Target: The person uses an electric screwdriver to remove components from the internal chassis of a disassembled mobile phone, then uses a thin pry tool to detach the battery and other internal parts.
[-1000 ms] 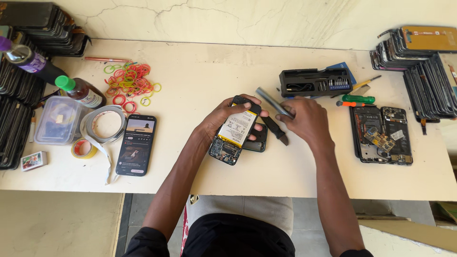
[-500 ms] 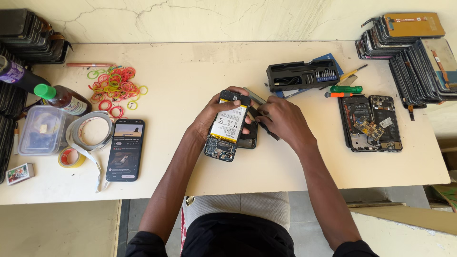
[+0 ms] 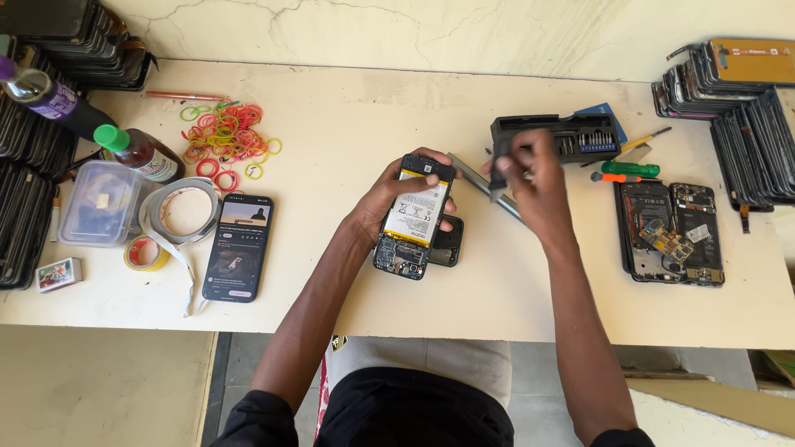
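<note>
The opened smartphone [image 3: 411, 222], back cover off with its pale battery and circuit boards showing, sits slightly tilted near the middle of the desk [image 3: 348, 124], held in the narrow grip of the left hand [image 3: 389, 199], fingers wrapped over its top end. It partly overlies one dark phone part [image 3: 448, 242]. Half a second ago the right hand [image 3: 530, 186] was pressed against the phone's right edge; now it has lifted away to the right, pinching a blurred dark tool [image 3: 498, 165] just in front of the screwdriver bit case [image 3: 556, 139]. One grey metal strip [image 3: 484, 186] lies under that hand. Right of the case lie one green-handled screwdriver [image 3: 629, 170] and two more disassembled phones [image 3: 671, 232] side by side. To the left rest one intact smartphone [image 3: 239, 247] with a lit screen, two tape rolls [image 3: 166, 228], one clear plastic box [image 3: 97, 204], two bottles [image 3: 99, 124], and a scatter of coloured rubber bands [image 3: 225, 136], too many to count.
</note>
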